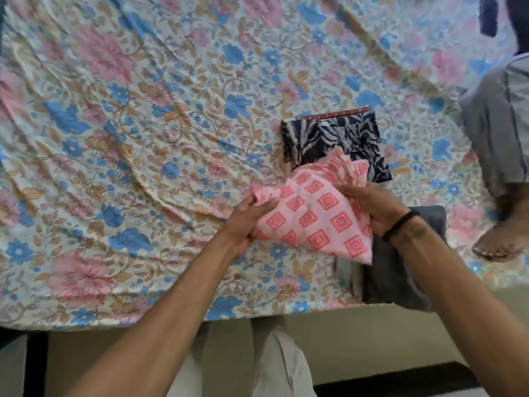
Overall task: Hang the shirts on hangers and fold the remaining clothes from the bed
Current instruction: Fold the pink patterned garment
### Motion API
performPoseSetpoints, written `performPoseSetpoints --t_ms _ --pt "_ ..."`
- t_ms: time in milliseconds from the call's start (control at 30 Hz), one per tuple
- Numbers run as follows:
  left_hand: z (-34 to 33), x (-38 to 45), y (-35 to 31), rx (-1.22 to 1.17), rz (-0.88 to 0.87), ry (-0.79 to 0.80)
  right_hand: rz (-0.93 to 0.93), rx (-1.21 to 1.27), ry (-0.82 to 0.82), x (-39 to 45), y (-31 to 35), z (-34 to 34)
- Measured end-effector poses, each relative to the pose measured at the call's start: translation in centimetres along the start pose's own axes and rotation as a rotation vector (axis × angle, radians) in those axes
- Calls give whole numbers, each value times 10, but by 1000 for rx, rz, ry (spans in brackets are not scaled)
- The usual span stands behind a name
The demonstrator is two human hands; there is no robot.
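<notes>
Both hands hold a pink cotton garment printed with red squares (315, 216) just above the flower-patterned bedsheet (128, 138), near the bed's front edge toward its right end. The left hand (246, 224) has its fingers curled, pinching the garment's bunched left edge; the right hand (372, 207), a black band at its wrist, grips the right side. Beyond lies a folded navy-and-white leaf-print cloth (335, 141); a folded dark grey garment (400, 270) sits at the front edge. Another person's foot (498, 242) rests on the right edge.
</notes>
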State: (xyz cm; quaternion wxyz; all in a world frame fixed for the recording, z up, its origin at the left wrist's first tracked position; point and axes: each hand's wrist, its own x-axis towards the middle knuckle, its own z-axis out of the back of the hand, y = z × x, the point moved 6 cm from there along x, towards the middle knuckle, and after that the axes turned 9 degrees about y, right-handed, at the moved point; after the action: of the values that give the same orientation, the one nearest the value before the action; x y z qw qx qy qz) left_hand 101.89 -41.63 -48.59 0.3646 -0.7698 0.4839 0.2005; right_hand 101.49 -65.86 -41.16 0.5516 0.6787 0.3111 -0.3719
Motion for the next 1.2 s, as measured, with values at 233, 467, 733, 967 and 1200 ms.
performPoseSetpoints --t_ms 233,467,733,967,1200 --pt "-97 91 -59 221 -316 2 273 -115 69 54 91 118" --pt "-57 161 -17 467 -124 -493 288 -589 -174 157 101 175" --pt "-55 174 -16 619 -166 -720 479 -720 -352 182 98 182" --pt "-62 199 -22 521 47 -616 65 -706 -436 176 77 220" --pt "-74 196 -40 208 107 -299 -154 -774 -1 170 97 193"
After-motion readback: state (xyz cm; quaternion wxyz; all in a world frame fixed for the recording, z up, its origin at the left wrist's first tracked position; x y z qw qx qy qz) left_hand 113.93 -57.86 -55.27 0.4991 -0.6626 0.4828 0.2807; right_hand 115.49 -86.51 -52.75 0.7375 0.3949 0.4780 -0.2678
